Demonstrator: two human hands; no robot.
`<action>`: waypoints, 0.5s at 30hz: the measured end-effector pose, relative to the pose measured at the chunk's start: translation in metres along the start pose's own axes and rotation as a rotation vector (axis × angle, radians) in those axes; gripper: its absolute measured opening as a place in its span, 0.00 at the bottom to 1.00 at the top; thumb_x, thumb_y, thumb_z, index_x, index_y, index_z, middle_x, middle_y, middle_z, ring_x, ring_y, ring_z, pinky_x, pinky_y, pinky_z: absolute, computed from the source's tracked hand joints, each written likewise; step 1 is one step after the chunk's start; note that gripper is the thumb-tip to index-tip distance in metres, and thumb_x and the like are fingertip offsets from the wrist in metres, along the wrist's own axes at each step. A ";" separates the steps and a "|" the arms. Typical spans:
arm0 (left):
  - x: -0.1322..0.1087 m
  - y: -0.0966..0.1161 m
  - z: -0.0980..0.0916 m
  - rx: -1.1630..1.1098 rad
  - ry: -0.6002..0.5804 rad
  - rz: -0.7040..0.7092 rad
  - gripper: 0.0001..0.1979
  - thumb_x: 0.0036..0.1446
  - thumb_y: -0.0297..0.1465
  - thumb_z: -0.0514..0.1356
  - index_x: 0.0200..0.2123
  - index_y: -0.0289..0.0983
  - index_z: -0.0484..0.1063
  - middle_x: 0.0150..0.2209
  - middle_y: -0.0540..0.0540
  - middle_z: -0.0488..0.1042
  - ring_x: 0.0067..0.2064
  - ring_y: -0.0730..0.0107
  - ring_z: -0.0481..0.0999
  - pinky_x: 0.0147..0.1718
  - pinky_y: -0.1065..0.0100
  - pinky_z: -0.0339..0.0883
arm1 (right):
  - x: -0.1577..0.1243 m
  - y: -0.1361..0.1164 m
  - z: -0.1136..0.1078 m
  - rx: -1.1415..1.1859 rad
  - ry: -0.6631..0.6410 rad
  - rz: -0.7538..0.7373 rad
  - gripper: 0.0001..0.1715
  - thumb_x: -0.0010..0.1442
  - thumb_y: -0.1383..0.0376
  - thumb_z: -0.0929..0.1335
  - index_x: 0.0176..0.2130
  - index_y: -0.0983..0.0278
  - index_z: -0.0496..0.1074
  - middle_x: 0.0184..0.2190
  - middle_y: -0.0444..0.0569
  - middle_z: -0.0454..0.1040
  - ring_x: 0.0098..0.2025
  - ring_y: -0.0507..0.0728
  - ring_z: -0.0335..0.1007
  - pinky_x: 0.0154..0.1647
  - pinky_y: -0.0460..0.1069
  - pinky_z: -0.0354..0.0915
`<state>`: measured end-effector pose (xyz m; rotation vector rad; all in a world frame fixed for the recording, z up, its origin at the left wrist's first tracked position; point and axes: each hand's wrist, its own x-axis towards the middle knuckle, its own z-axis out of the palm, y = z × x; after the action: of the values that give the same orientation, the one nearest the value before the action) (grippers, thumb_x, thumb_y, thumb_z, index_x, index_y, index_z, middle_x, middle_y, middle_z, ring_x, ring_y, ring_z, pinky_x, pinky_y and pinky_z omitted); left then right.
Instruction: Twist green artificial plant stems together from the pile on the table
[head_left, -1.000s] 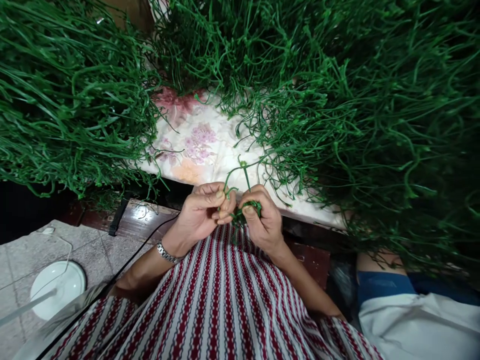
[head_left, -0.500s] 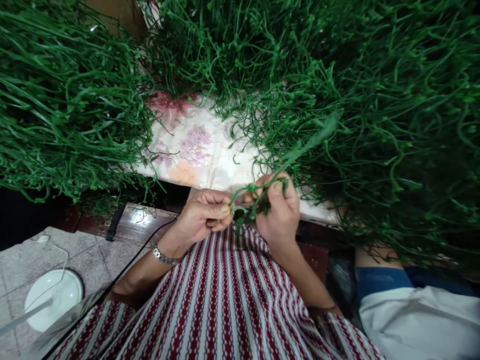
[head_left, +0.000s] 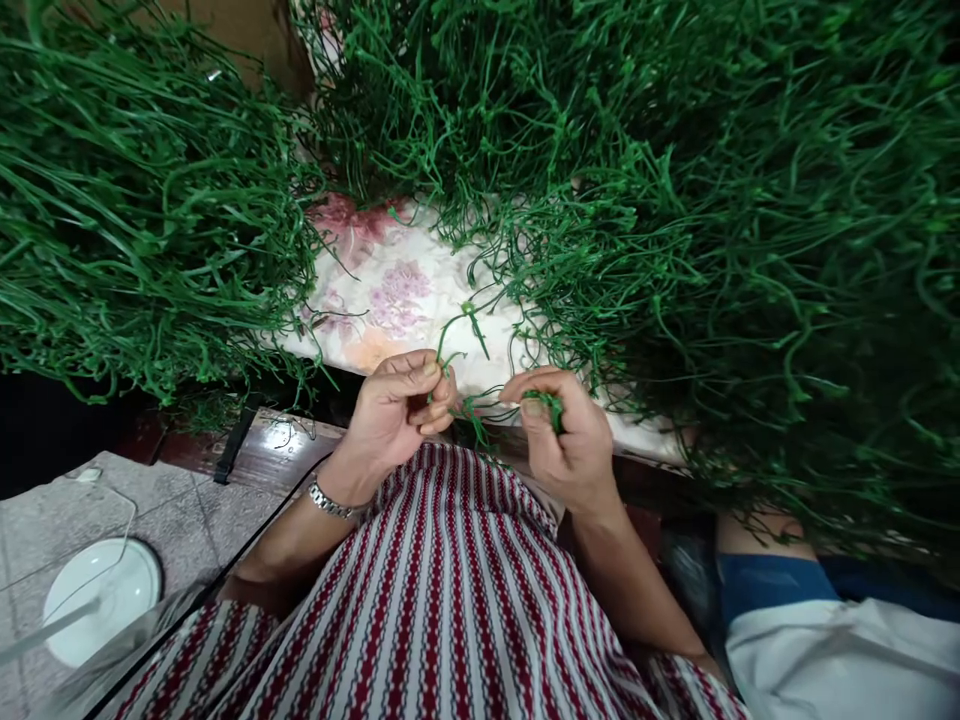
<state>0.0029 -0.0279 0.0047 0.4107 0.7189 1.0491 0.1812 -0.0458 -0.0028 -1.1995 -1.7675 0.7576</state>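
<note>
Between the thumb and fingers of my left hand [head_left: 397,405] are thin green stems [head_left: 444,345], with one stem curving up over the cloth. My right hand [head_left: 566,440] is curled round a small bunch of short green pieces [head_left: 546,405]. The two hands are apart, at the near edge of a flowered white cloth [head_left: 442,275]. Loose green strands hang between them, beside my left fingers. A big heap of green stems [head_left: 750,230] covers the right and back, and another heap [head_left: 135,220] lies at the left.
Brown cardboard [head_left: 255,45] stands at the back left. A round white base [head_left: 105,600] with a pole and cord is on the tiled floor at lower left. Another person's leg in blue and grey cloth [head_left: 847,650] is at lower right.
My hands have moved apart, the left one slightly up and left, the right one slightly right. The long stem that stretched up from my right hand no longer shows there.
</note>
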 end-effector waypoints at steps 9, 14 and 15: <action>-0.001 0.000 0.006 0.105 -0.014 0.032 0.11 0.48 0.30 0.62 0.19 0.31 0.65 0.18 0.50 0.67 0.15 0.84 0.57 0.13 0.78 0.46 | 0.004 0.002 0.005 -0.138 -0.240 -0.085 0.17 0.57 0.59 0.67 0.45 0.66 0.66 0.35 0.49 0.74 0.33 0.52 0.70 0.35 0.45 0.64; -0.002 -0.006 0.004 0.228 -0.030 0.160 0.07 0.50 0.32 0.62 0.29 0.33 0.72 0.28 0.48 0.73 0.16 0.88 0.53 0.15 0.78 0.49 | 0.002 0.001 0.008 -0.114 -0.189 -0.082 0.06 0.59 0.64 0.65 0.36 0.65 0.68 0.30 0.47 0.74 0.32 0.51 0.70 0.34 0.44 0.64; -0.002 -0.009 0.003 0.251 -0.021 0.198 0.08 0.49 0.32 0.63 0.34 0.34 0.73 0.31 0.47 0.73 0.18 0.87 0.56 0.17 0.77 0.53 | 0.001 0.001 0.009 -0.098 -0.164 -0.058 0.06 0.59 0.64 0.65 0.36 0.65 0.68 0.30 0.47 0.74 0.31 0.51 0.70 0.33 0.44 0.64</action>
<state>0.0100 -0.0340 0.0022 0.7201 0.8057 1.1419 0.1736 -0.0444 -0.0072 -1.1727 -1.9859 0.7616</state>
